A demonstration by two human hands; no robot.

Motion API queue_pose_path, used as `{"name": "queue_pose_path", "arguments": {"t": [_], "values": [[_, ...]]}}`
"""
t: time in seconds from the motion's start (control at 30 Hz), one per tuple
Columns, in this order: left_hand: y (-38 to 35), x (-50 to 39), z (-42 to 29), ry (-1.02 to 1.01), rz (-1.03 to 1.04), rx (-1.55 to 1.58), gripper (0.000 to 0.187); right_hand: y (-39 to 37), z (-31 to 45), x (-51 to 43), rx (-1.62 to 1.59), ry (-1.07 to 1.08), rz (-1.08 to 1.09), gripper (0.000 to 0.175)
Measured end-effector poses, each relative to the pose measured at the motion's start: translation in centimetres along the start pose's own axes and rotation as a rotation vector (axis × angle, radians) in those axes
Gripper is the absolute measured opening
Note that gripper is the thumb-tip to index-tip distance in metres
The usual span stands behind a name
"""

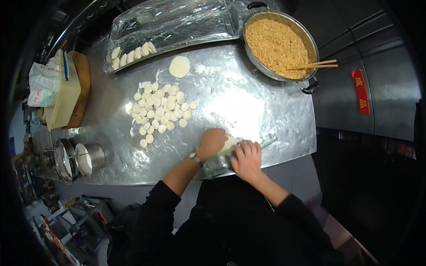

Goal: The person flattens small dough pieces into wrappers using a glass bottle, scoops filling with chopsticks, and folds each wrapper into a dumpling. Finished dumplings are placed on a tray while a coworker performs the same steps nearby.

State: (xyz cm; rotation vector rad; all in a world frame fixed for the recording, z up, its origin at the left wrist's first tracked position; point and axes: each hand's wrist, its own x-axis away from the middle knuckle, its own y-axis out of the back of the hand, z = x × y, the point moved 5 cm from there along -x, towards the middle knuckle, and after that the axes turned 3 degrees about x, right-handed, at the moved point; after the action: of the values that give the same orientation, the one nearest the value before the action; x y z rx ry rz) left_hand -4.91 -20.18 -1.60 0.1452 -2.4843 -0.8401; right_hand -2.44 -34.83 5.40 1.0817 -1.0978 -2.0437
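Observation:
My left hand point(212, 143), with a metal-band watch on the wrist, pinches the edge of a dough round point(228, 143) on the steel table. Over a clear glass bottle point(218, 166), lying on its side, is my right hand point(248, 162). Motion blurs its fingers and the bottle, whose narrow end points right. To the left is a cluster of small flattened dough discs point(159, 111). One rolled wrapper point(179, 66) lies flat beyond them, beside scattered flour point(208, 69). My hands partly hide the dough and bottle.
A metal pan of filling point(276, 46) with chopsticks point(313, 65) stands at back right. Behind is a plastic-wrapped tray point(176, 43) with several dumplings point(134, 55). At left are a plastic bin point(68, 96) and metal pots point(96, 158). The steel table's edge point(289, 159) runs before me.

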Motion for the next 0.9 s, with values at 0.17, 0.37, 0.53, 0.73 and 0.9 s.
{"name": "queue_pose_path", "arguments": {"t": [0.17,0.37,0.53,0.73,0.9], "values": [[3.0,0.7,2.6,0.179,-0.056,0.884,0.021,1.6,-2.0,5.9,0.012,0.053,0.486,0.064],[5.2,0.3,1.5,0.137,0.000,1.383,0.035,0.0,-1.2,2.2,0.035,0.117,0.616,0.069],[3.5,-1.8,1.4,0.199,0.045,1.147,0.025,0.4,-0.7,0.0,0.199,0.205,0.680,0.071],[3.2,-2.0,1.7,0.079,-0.093,0.291,0.020,0.5,-2.4,-1.5,-0.081,-0.056,0.466,0.057],[2.0,-1.9,-0.3,-0.005,-0.038,0.046,0.027,-2.7,-2.9,-6.3,0.080,-0.207,0.262,0.018]]}}
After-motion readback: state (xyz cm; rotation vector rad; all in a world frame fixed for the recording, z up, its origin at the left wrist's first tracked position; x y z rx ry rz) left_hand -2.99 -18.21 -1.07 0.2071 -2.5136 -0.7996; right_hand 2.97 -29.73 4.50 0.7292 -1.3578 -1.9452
